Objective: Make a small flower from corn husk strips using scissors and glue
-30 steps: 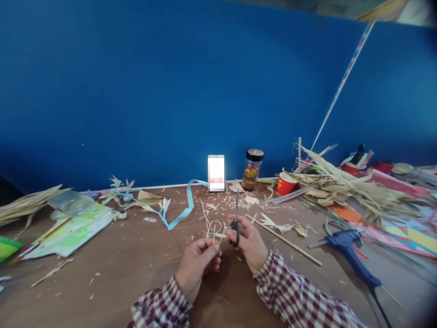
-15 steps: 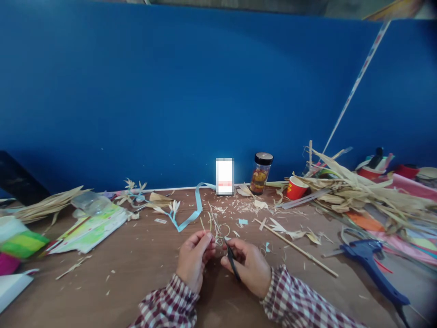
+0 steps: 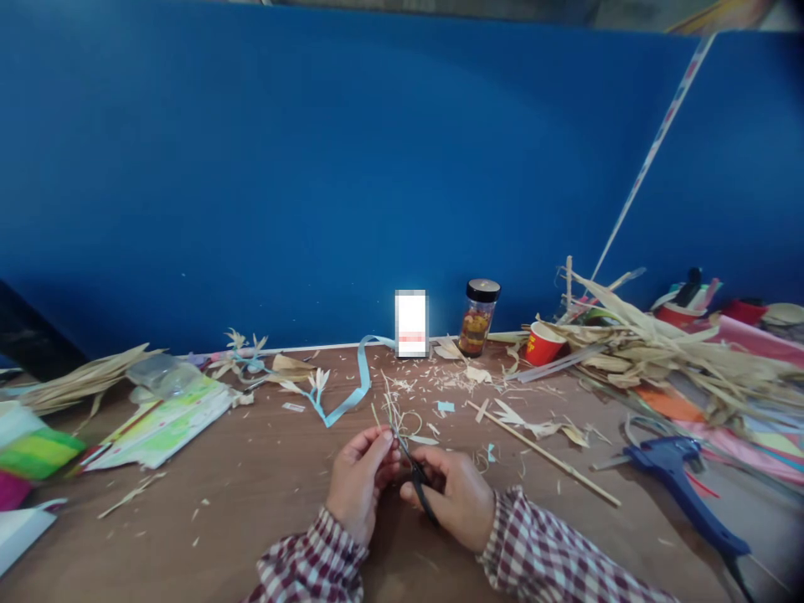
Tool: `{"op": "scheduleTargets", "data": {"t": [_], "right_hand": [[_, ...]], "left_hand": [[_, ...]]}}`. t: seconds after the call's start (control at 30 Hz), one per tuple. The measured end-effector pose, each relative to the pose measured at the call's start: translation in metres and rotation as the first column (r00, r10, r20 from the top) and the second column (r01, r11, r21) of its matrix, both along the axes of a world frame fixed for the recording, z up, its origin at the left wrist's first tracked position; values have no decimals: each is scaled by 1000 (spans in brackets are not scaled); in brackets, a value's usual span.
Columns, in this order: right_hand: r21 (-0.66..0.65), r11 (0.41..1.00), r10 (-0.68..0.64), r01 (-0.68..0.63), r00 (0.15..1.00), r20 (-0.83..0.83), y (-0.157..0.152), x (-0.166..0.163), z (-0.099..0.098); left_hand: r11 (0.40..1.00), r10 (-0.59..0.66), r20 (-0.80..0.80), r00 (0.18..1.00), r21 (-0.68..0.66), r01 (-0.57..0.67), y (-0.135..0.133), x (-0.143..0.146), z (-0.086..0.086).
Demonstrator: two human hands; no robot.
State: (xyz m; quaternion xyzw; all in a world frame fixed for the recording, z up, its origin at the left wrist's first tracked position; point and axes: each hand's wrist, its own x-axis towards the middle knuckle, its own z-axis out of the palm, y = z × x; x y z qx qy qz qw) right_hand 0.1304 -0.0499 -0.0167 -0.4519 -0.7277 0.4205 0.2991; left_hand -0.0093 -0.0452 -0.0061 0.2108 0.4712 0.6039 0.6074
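Observation:
My left hand pinches a thin pale strip, which looks like dried husk, between thumb and forefinger. In my right hand are black-handled scissors, gripped by the handles. Their blades point up and left, and the tips reach my left fingertips, close by the strip. I cannot make out whether the blades touch it. Just beyond both hands lies a tangle of thin fibres on the brown table.
At the back stand a jar with a black lid and a red paper cup. Dried husks pile up on the right, above a blue glue gun. Light blue ribbon, a thin stick and a painted sheet lie around.
The scissors have swung up and left, so their blades now meet my left fingertips. My left hand stays almost in place, still pinching. The whole view has shifted slightly.

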Motion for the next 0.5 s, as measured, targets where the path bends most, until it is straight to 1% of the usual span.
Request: {"op": "scheduleTargets", "data": {"t": [0.17,0.5], "right_hand": [[-5,1000,-14,14,1000,-7,0,-1,-3],[32,999,-33,33,999,-20,-1,-1,1]], "left_hand": [[1000,-13,28,1000,6,13,0,0,-1],[999,-41,25,999,4,41,2,0,-7]]}}
